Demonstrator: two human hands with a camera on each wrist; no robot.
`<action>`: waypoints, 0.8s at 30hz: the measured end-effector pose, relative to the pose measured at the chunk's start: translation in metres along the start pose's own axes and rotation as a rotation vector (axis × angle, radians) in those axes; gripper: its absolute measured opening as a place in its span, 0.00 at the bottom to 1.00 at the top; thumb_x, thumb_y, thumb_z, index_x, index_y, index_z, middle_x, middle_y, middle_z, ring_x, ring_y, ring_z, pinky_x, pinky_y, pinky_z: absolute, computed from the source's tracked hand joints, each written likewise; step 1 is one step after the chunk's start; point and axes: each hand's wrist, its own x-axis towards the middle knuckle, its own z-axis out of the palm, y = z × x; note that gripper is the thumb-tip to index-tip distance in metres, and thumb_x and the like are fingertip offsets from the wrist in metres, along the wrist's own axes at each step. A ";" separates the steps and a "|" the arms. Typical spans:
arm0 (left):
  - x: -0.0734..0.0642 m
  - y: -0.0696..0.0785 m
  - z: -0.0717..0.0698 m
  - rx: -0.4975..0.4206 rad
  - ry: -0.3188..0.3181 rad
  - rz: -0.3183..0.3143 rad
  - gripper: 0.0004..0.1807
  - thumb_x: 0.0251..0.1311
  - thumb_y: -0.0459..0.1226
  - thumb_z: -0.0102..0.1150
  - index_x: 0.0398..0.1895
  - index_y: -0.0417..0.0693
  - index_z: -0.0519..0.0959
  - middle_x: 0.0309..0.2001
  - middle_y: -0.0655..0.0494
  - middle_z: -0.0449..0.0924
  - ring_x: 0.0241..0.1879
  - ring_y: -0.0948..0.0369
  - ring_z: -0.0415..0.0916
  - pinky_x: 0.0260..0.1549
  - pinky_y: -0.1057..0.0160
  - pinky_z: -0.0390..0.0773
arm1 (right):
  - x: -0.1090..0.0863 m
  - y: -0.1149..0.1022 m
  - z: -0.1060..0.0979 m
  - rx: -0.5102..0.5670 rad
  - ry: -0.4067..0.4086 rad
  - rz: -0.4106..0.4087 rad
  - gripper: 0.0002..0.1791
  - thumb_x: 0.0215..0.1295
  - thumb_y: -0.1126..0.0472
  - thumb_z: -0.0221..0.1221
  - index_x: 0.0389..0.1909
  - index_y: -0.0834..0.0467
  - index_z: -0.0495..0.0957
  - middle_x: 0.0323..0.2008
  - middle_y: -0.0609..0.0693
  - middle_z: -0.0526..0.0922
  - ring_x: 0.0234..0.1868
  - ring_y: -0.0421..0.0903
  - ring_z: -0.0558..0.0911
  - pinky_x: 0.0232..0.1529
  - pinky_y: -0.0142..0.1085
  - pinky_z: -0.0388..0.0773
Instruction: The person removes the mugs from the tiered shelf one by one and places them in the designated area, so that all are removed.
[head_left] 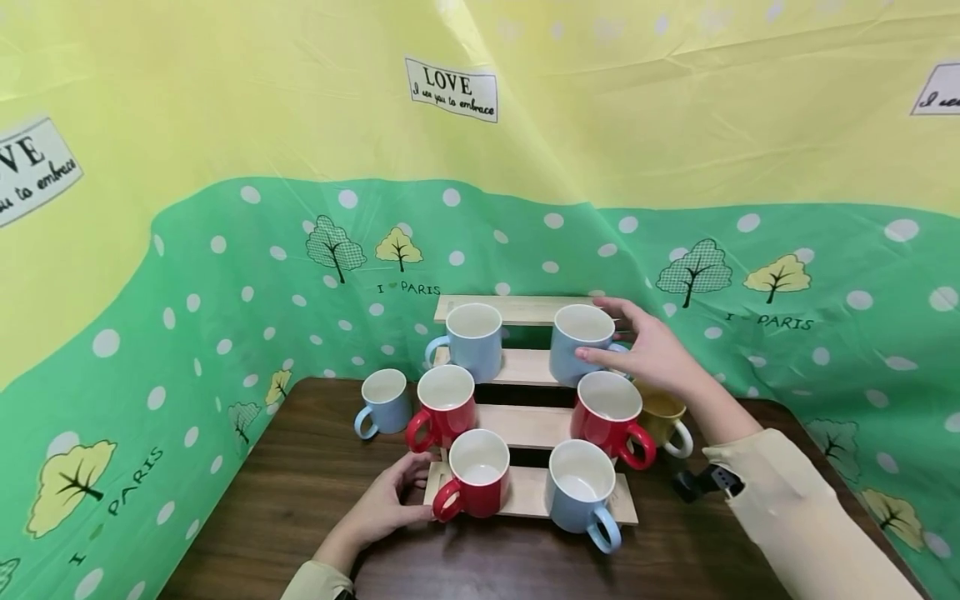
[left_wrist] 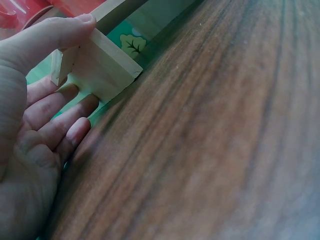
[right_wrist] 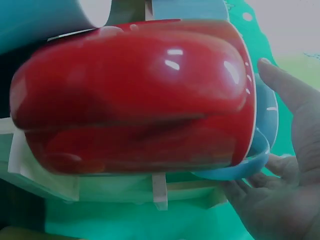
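right hand (head_left: 651,354) nearer | blue mug (head_left: 568,363) stood between spread thumb and fingers, handle palmward, rack's right edge — grip: couldn't tell | left hand (head_left: 384,507) held wooden rack's (head_left: 525,427) front-left corner

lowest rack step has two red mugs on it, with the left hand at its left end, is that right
Not quite: the head view shows one red mug and one light blue mug on the lowest rack step, not two red ones. The left hand is indeed at its left end.
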 end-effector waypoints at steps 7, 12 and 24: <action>-0.001 -0.001 0.000 -0.014 0.002 0.001 0.37 0.62 0.36 0.79 0.73 0.42 0.72 0.67 0.41 0.82 0.65 0.48 0.79 0.64 0.63 0.78 | 0.006 -0.002 0.004 -0.050 -0.003 0.007 0.57 0.61 0.41 0.80 0.85 0.54 0.62 0.72 0.60 0.77 0.70 0.62 0.76 0.66 0.62 0.75; 0.000 0.000 0.000 -0.010 0.002 -0.009 0.38 0.62 0.36 0.79 0.73 0.42 0.72 0.67 0.43 0.82 0.64 0.45 0.79 0.64 0.62 0.78 | 0.009 0.000 0.005 -0.063 0.003 0.011 0.55 0.58 0.41 0.81 0.83 0.52 0.66 0.69 0.60 0.80 0.69 0.62 0.77 0.62 0.58 0.76; 0.000 0.004 0.002 -0.008 0.000 -0.018 0.38 0.62 0.37 0.79 0.73 0.42 0.72 0.66 0.43 0.82 0.63 0.46 0.79 0.64 0.62 0.78 | 0.008 0.000 0.004 -0.052 0.020 0.025 0.52 0.58 0.41 0.82 0.81 0.51 0.70 0.77 0.57 0.74 0.68 0.61 0.76 0.58 0.55 0.76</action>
